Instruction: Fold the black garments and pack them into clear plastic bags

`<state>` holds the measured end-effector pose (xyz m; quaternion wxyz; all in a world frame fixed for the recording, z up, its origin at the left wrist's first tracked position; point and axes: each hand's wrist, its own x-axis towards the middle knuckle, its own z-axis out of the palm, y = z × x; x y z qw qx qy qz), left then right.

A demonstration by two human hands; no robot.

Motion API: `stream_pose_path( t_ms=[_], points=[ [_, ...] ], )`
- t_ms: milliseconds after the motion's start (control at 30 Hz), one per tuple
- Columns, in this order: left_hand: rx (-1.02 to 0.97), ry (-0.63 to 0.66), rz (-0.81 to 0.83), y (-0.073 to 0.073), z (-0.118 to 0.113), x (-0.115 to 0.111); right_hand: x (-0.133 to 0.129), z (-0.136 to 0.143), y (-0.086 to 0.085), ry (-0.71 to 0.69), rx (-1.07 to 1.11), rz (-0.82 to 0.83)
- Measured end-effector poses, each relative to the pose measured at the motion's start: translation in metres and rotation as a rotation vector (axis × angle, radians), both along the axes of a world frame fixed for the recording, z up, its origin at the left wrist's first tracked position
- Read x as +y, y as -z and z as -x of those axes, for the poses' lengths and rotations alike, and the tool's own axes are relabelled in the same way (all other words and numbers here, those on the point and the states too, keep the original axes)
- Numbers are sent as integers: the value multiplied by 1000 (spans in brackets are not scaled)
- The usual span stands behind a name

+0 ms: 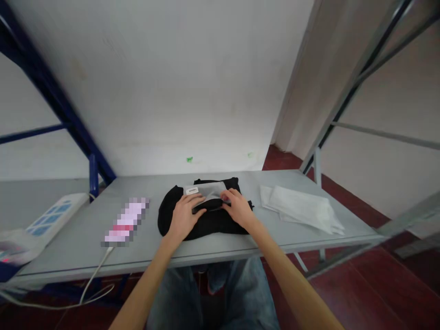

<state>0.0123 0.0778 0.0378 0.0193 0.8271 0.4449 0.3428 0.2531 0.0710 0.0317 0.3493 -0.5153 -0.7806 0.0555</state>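
In the middle of the table, dark folded black cloth (220,224) lies in a soft heap, its exact kind of garment not readable. On top of it is a translucent plastic bag (215,188) with a white barcode label (192,190) at its upper left. A narrow black fold shows at the bag's near edge, between my hands. My left hand (185,215) pinches that edge from the left, thumb below and fingers above. From the right, my right hand (238,209) grips the bag with bent fingers and thumb. My palms hide part of the cloth.
Several flat whitish bags (302,206) lie at the right on the grey table (147,256). A blurred-out phone-like device (125,222) with a white cable (94,275) is at the left, beside a white power strip (51,220). Blue metal posts (65,101) and a wall stand behind.
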Motion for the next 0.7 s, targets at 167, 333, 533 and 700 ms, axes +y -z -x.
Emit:
stream_pose_path(
  t_ms=[167, 333, 533, 700],
  points=[
    [-12, -7, -46, -2, 2, 5, -4, 2, -4, -31, 46, -21],
    [7, 39, -27, -3, 2, 6, -9, 4, -5, -31, 100, -32],
    [-26, 123, 7, 10, 4, 15, -3, 10, -5, 41, 93, -53],
    [-75, 149, -18, 10, 3, 25, 1, 20, -8, 130, 8, -71]
  ],
)
